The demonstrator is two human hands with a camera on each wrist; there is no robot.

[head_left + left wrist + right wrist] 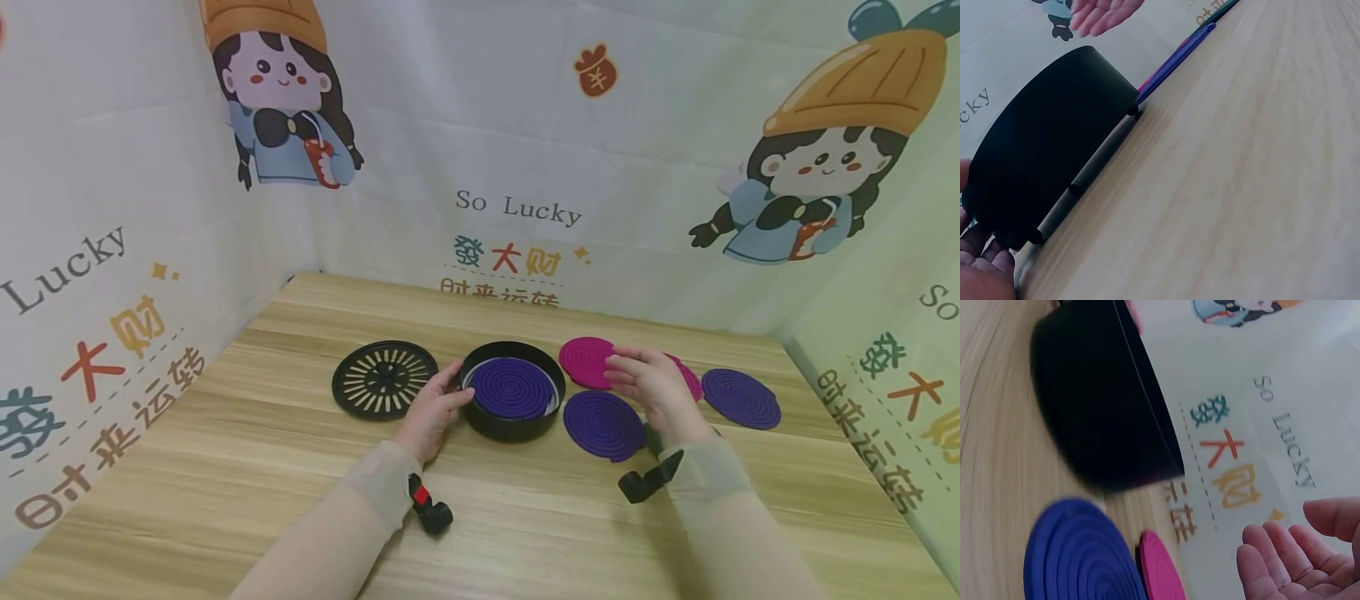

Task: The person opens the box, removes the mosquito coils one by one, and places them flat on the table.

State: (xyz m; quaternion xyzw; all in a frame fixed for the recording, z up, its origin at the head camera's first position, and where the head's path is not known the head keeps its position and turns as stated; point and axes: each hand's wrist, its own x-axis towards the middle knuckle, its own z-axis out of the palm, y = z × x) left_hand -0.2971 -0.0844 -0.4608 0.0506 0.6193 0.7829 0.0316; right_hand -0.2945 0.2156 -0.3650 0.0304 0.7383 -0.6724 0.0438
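Note:
My left hand [430, 414] grips the left side of a round black mosquito coil holder [510, 431], its thumb at the rim. In the left wrist view its fingers [974, 240] reach the holder's lower edge. A purple mosquito coil [512, 388] lies flat inside, over something whitish. My right hand [657, 385] is held above the table with loosely extended fingers and holds nothing. Near it lie a pink coil [585, 363] and a purple coil [602, 425]. A second pink coil [688, 379] is partly hidden behind this hand.
The slotted black lid [384, 379] lies left of the holder. Farthest right is another purple coil [741, 398]. Printed cloth [517, 167] stands around the table's [225, 417] back and sides. A small dark camera sits at each wrist.

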